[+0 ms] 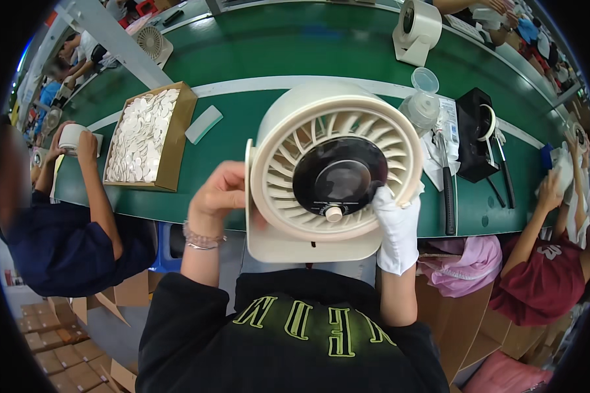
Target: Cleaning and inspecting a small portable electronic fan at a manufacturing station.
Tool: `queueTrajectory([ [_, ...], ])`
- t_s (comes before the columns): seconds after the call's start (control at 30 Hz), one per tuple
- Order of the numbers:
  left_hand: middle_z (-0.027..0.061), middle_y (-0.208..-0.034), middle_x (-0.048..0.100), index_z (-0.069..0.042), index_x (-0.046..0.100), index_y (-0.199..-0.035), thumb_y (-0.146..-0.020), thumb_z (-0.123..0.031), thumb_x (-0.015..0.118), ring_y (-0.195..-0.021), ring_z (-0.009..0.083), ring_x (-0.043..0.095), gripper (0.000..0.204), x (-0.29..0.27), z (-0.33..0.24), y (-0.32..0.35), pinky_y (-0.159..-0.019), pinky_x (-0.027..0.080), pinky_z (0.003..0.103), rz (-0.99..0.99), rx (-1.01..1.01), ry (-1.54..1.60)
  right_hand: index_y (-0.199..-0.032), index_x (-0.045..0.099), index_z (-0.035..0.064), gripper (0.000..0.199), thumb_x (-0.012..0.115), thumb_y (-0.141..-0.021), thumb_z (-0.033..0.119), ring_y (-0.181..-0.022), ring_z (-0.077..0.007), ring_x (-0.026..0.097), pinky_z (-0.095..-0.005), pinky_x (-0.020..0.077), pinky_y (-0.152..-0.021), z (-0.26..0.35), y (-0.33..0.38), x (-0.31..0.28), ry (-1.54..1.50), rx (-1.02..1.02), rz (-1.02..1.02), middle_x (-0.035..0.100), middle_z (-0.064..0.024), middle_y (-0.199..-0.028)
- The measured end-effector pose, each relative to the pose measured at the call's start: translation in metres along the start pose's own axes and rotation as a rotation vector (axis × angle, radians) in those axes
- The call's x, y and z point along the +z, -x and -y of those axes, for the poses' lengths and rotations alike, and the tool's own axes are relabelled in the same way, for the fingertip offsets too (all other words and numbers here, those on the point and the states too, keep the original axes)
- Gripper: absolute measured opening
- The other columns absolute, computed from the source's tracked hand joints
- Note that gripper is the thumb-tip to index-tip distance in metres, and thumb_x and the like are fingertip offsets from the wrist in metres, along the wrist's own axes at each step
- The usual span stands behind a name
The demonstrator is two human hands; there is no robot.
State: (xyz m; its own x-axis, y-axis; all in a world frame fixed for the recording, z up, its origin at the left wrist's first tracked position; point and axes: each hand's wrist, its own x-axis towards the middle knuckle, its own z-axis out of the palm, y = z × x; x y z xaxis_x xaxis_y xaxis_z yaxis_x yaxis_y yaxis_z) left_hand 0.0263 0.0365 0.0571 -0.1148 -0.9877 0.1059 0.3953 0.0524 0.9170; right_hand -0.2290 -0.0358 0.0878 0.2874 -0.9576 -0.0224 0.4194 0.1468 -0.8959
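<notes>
A cream desk fan faces me at the near edge of the green bench, with a curved-blade grille, a glossy black round centre and a small cream knob low on it. My bare left hand grips the fan's left side at its stand, fingers partly hidden behind it. A white glove covers my right hand, which is closed on the lower right rim; its fingertips reach over the grille to the black centre. Bracelets circle my left wrist.
A cardboard box of white discs stands left, beside a pale green-and-white block. To the right are clear plastic cups, a black-handled tool and a black bin. Another fan stands on the far belt. Co-workers sit at both sides.
</notes>
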Motion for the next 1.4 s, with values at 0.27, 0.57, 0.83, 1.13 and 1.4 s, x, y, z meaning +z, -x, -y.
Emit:
queueTrajectory([
  [0.27,0.0171,-0.124,0.050,-0.003,0.036,-0.131,-0.057,-0.028,0.085,-0.109,0.0268,0.055,0.093,0.052,-0.066,-0.037,-0.091,0.044,0.035,-0.016,0.379,-0.610,-0.136,0.028,-0.0047,0.079,0.072,-0.072,0.008,-0.110,-0.0252,0.052,-0.0366,0.0438,-0.091,0.005,0.011,0.002,0.725,-0.696,0.030,0.052,-0.0196,-0.119],
  [0.57,0.0223,-0.121,0.048,-0.003,0.040,-0.121,-0.059,-0.019,0.082,-0.107,0.0374,0.054,0.077,0.037,-0.045,-0.038,-0.092,0.044,0.045,0.036,0.829,-1.026,-0.134,0.036,-0.0012,0.052,0.051,-0.087,0.015,-0.111,-0.0373,0.051,-0.0433,0.0412,-0.093,-0.020,-0.025,-0.034,0.361,-0.547,0.229,0.049,-0.0272,-0.124],
  [0.83,0.0207,-0.115,0.051,-0.004,0.044,-0.118,-0.058,-0.011,0.081,-0.108,0.0399,0.052,0.071,0.029,-0.048,-0.075,-0.094,0.044,0.048,-0.145,1.041,-1.267,-0.135,0.034,-0.0037,0.066,0.047,-0.091,0.044,-0.113,-0.0273,0.051,-0.0350,0.0431,-0.093,-0.029,-0.084,-0.008,0.642,-1.023,0.238,0.045,-0.0243,-0.129],
  [1.13,0.0173,-0.116,0.051,-0.004,0.043,-0.119,-0.054,-0.010,0.081,-0.107,0.0338,0.053,0.075,-0.040,-0.059,-0.257,-0.090,0.045,0.037,-0.264,0.866,-1.497,-0.109,0.060,0.0009,0.025,0.056,-0.084,0.004,-0.084,-0.0184,0.064,-0.0249,0.0501,-0.065,-0.065,-0.049,-0.023,0.661,-0.606,0.179,0.065,-0.0119,-0.105],
  [1.4,0.0163,-0.120,0.052,-0.006,0.041,-0.126,-0.056,-0.021,0.082,-0.111,0.0297,0.052,0.083,-0.100,-0.036,-0.369,-0.096,0.040,0.035,-0.285,0.566,-1.422,-0.109,0.057,0.0118,0.043,0.068,-0.068,0.010,-0.073,-0.0260,0.062,-0.0323,0.0507,-0.065,-0.060,-0.040,-0.015,0.963,-0.559,0.656,0.062,-0.0063,-0.108],
])
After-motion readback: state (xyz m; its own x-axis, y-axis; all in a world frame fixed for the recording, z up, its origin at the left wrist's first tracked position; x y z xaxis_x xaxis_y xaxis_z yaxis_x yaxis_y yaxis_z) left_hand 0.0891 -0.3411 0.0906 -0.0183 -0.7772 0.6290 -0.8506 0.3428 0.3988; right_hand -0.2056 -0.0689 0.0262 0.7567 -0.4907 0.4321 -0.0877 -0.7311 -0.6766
